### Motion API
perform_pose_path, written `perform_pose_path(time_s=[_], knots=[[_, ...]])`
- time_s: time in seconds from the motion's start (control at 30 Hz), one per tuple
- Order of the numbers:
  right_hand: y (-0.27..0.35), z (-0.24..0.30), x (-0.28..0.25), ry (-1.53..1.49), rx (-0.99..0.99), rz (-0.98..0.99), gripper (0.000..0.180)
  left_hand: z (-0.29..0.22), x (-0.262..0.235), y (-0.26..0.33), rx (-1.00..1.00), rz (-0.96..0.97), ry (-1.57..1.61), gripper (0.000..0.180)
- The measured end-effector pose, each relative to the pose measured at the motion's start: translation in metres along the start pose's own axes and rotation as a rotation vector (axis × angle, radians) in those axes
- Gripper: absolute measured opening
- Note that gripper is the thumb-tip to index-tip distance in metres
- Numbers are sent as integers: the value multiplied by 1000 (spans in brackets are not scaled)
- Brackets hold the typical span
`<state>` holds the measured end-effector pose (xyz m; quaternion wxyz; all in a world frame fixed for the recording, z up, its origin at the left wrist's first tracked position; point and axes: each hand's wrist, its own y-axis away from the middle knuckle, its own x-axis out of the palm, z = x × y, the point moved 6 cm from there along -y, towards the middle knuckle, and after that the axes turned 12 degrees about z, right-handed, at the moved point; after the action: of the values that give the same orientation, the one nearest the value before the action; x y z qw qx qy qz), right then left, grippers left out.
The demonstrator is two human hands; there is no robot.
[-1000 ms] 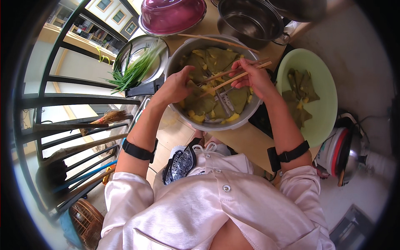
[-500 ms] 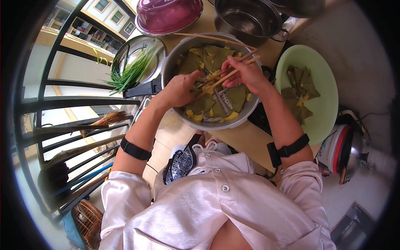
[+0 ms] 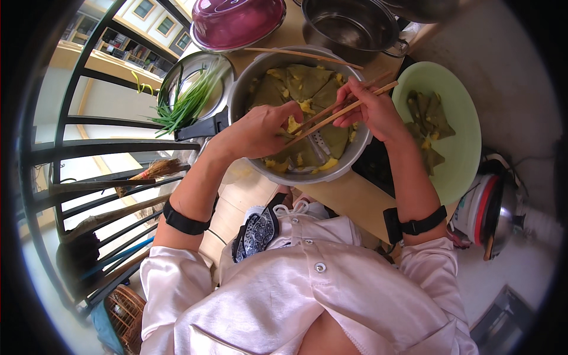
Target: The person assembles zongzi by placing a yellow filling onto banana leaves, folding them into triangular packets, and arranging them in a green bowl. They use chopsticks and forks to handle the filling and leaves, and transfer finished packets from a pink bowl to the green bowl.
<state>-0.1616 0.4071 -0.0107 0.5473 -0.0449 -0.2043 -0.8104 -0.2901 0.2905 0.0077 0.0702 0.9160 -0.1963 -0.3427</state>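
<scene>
A large metal pot [image 3: 238, 89] holds green leaf-like wedges [image 3: 305, 80] with yellow bits, laid in a ring; part of a perforated metal rack [image 3: 320, 142] shows between them. My right hand [image 3: 373, 109] grips a pair of wooden chopsticks [image 3: 343, 110] over the pot's right side. Their tips point down-left to beside my left hand [image 3: 263, 130]. That hand is over the pot's left part with its fingers curled inward; what they hold is hidden under them. Another thin wooden stick [image 3: 302, 54] lies across the far part of the pot.
A pale green basin [image 3: 461, 151] with more green pieces [image 3: 429, 115] stands at right. Left are a metal lid [image 3: 222, 97] and green stalks [image 3: 192, 100]. Behind stand a magenta bowl [image 3: 236, 23] and a dark pot [image 3: 349, 26]. Black railings [image 3: 112, 147] border the left.
My right hand has moved right and slightly away from my left, drawing the chopsticks along. My left hand has shifted slightly to the right, its fingers more curled.
</scene>
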Motion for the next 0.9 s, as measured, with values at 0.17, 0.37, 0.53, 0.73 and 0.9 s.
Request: perform_pose_path(time_s=[0.17,0.37,0.53,0.73,0.9], knots=[[15,12,-3,-6,-52,12,43,-11,-12,-4,-6,14,-37,37],[14,16,-5,58,-53,-16,41,-27,-31,-15,76,10,-52,38],[13,35,-13,38,-104,-15,40,-28,-48,-21,161,25,42,35],[12,47,-32,-114,-129,-76,38,8,-63,-14,183,-252,737,39],[19,51,-47,-247,-196,-79,36,37,-31,2,11,-161,1168,52]])
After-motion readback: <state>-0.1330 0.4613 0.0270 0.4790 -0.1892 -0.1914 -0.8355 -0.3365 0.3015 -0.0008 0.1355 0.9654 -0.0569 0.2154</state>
